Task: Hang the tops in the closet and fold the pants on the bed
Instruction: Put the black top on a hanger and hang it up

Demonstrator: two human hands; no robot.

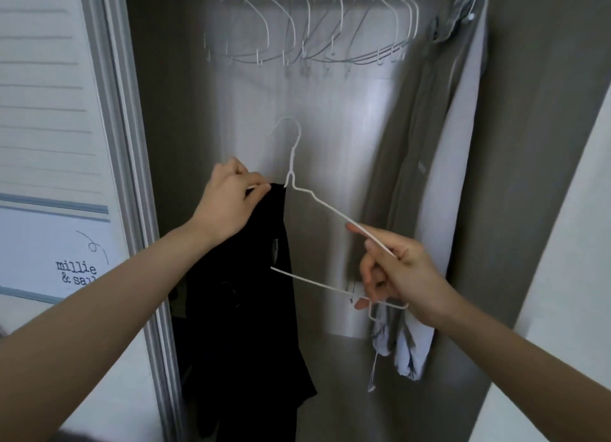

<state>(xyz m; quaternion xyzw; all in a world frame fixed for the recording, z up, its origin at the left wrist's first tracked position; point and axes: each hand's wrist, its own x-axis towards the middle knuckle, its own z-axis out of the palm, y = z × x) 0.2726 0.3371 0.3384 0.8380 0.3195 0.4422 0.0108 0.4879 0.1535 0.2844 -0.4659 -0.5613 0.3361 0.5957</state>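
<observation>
While facing closet | L hand (228, 203) grip pinches black top (244, 302) | R hand (396, 273) grip clamped on white hanger (317, 203)

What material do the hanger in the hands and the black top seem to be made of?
Hanger: probably thin metal wire with a matte white coating; the neck is twisted like wire. Black top: soft, matte fabric, perhaps a knit; it hangs limp in folds.
</observation>
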